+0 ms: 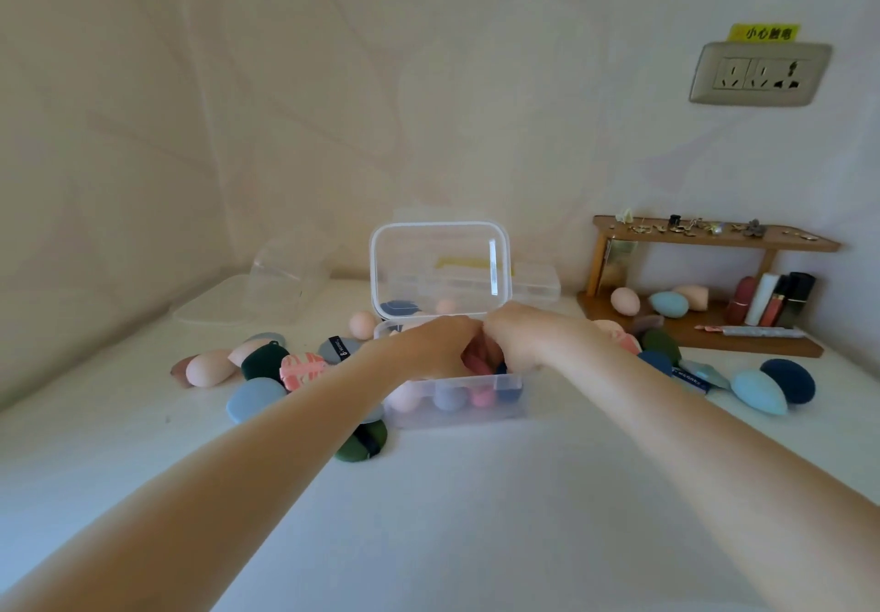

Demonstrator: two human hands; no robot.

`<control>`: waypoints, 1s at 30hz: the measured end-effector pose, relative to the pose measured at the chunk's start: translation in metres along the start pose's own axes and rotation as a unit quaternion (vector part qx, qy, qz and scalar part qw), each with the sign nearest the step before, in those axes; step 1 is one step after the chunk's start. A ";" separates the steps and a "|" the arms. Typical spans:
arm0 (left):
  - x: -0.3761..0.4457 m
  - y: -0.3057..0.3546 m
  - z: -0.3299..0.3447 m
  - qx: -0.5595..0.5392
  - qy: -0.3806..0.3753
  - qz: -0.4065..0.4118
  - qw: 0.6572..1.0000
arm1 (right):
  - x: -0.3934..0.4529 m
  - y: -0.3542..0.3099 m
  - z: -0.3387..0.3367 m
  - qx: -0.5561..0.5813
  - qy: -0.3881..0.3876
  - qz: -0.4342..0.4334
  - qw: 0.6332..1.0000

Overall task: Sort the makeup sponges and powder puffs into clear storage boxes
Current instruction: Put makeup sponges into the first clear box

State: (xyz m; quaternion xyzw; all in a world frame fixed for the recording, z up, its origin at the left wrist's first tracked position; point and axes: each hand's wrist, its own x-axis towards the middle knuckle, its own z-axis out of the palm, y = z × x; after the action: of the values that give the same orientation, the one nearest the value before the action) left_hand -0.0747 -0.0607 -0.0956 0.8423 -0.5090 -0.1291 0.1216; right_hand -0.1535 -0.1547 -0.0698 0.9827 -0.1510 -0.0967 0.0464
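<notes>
A clear storage box (516, 397) stands open at the table's middle, its lid (440, 268) raised behind it. Through its front wall I see several sponges, among them a lilac one (450, 397) and a pink one (481, 397). My left hand (435, 345) and my right hand (524, 338) meet over the box, fingers curled down into it around a reddish-pink sponge (478, 357). Which hand holds it is unclear. Loose puffs and sponges lie left, such as a light blue puff (255, 397) and a dark green puff (364, 442).
More sponges lie at the right, including a light blue one (757, 392) and a navy puff (788, 380). A wooden shelf (705, 340) with cosmetics and sponges stands at the back right. Other clear boxes (281, 283) and a lid sit at the back left.
</notes>
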 end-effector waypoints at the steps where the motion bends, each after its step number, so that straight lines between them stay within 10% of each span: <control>1: 0.000 -0.001 0.000 0.004 -0.002 -0.004 1.000 | 0.000 -0.002 0.002 -0.002 0.010 0.002 1.000; 19: 0.003 0.000 -0.013 -0.028 -0.021 0.041 0.999 | -0.021 0.015 -0.020 0.114 0.034 -0.016 0.993; 30: -0.074 -0.065 -0.063 -0.058 0.143 -0.042 0.987 | -0.014 -0.071 -0.042 0.277 0.186 -0.170 0.927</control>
State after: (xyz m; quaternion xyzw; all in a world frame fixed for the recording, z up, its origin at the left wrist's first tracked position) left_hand -0.0323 0.0394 -0.0512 0.8642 -0.4424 -0.0419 0.2360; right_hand -0.1382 -0.0806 -0.0346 0.9676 0.0093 0.1274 -0.2178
